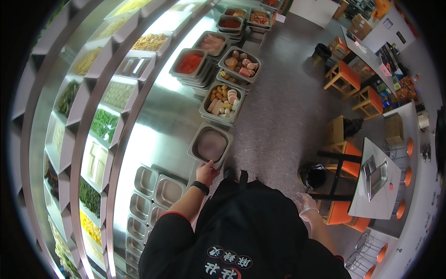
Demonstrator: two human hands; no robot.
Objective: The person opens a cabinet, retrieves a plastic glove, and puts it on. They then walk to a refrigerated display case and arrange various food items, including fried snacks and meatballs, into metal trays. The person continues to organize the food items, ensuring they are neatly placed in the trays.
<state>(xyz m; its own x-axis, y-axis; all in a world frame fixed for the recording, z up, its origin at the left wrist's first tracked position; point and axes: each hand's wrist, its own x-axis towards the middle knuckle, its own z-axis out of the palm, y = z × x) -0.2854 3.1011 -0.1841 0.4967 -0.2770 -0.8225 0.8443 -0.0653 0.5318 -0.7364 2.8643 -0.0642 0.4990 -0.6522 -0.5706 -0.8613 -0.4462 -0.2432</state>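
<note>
My left hand (207, 172) grips the near rim of a square steel pan (211, 144) at the counter's edge; round, pale pink slices seem to lie in it. My right hand (306, 205), in a clear plastic glove, hangs by my side, away from the counter, and its finger pose is hard to make out. Just beyond the gripped pan stands a steel pan of sausages and sliced fish cake (223, 102). Another pan holds meatballs (241, 64). Stacked pans with red food (189, 63) on top are further left.
Bare steel pans (146, 180) stand in rows at the lower left. Shelves with white bins of greens (104, 126) and noodles (150, 42) line the far left. On the right are a marble-topped table (379, 204), orange-seated chairs (348, 162) and a black-bagged bin (312, 175).
</note>
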